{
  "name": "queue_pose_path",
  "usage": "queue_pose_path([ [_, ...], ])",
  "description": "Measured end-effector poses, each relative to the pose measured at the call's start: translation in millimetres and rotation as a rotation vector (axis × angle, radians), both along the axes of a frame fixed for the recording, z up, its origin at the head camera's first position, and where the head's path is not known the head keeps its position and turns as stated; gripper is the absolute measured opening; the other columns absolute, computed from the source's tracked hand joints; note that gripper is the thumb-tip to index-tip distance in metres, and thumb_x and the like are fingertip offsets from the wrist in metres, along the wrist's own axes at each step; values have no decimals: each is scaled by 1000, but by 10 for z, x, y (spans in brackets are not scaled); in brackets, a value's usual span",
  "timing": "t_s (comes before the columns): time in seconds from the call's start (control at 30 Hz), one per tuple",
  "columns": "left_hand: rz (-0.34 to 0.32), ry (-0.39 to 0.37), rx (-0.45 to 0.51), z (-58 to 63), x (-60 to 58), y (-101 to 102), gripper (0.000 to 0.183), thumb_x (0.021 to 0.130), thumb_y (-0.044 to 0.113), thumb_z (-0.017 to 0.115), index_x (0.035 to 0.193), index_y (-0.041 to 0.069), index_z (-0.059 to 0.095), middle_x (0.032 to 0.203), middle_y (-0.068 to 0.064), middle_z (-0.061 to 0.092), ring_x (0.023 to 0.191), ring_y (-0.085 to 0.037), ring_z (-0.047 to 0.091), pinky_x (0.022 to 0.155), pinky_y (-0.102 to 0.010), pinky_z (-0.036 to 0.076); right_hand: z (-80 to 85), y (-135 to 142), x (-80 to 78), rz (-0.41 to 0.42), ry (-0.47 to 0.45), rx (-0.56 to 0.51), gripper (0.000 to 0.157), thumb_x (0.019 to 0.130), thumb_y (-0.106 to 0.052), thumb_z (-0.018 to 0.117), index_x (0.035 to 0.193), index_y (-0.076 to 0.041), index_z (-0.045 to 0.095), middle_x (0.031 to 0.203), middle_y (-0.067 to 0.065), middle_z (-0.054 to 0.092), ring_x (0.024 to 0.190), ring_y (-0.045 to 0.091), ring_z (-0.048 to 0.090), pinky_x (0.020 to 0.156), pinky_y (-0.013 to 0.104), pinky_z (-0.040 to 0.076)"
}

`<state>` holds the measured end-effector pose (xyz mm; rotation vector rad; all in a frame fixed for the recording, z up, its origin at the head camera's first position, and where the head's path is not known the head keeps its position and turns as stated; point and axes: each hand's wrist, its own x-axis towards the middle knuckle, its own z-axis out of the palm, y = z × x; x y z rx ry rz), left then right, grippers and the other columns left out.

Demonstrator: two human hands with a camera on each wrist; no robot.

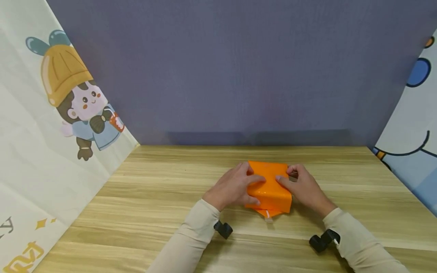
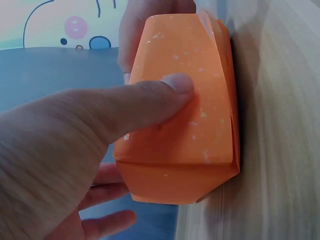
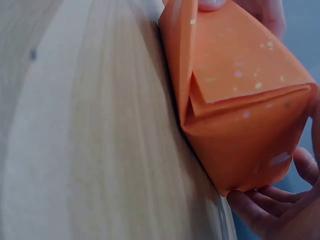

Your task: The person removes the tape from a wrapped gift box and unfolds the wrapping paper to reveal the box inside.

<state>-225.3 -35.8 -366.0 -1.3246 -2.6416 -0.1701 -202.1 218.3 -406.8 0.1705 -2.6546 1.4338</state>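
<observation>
A box-shaped parcel in orange speckled paper (image 1: 269, 187) lies on the table between both hands. From the left, the left hand (image 1: 235, 186) holds it, index finger on top; in the left wrist view its thumb (image 2: 165, 97) presses flat on a face. The right hand (image 1: 307, 188) grips the right end, thumb on top and fingers bent at the far edge. A pointed flap sticks out at the front, with a small strip of clear tape (image 1: 268, 218) on it. In the right wrist view, the parcel's folded end (image 3: 250, 135) shows creases and a shiny patch, with right fingertips (image 3: 245, 205) touching its edge.
The wood-grain table (image 1: 153, 212) reaches back to a grey-blue panel (image 1: 239, 76). Printed cloths with cartoon figures hang at the left (image 1: 20, 132) and right (image 1: 406, 117). Small black camera mounts (image 1: 223, 229) sit at the wrists.
</observation>
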Motion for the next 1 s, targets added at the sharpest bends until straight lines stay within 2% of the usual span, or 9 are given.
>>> queue_pose_path([
  [0.17, 27, 30, -27, -55, -4, 46, 72, 79, 54, 81, 141, 26, 57, 123, -4, 46, 106, -18, 44, 88, -28, 44, -21, 8, -7, -5, 1, 9, 53, 96, -46, 66, 110, -1, 41, 135, 26, 48, 127, 46, 51, 101, 58, 43],
  [0.43, 82, 37, -80, -83, 9, 87, 78, 82, 55, 77, 149, 27, 48, 142, -6, 43, 122, -23, 42, 96, -33, 46, -3, -13, 2, -5, 25, 41, 50, 97, -46, 64, 108, -2, 42, 146, 30, 41, 123, 47, 55, 97, 57, 47],
  [0.73, 105, 37, -82, -90, 11, 81, 77, 83, 58, 75, 149, 29, 49, 143, -4, 43, 122, -22, 42, 97, -33, 46, -17, -30, -8, 10, 107, 52, 38, 99, -39, 63, 103, -4, 47, 148, 28, 41, 118, 46, 58, 93, 56, 50],
  [1.0, 108, 49, -75, -106, 5, 97, 77, 83, 60, 75, 149, 29, 49, 142, -4, 43, 122, -22, 42, 95, -32, 47, -6, -7, -8, -35, 182, 77, 24, 99, -29, 63, 101, -5, 59, 150, 26, 40, 106, 42, 66, 88, 53, 53],
])
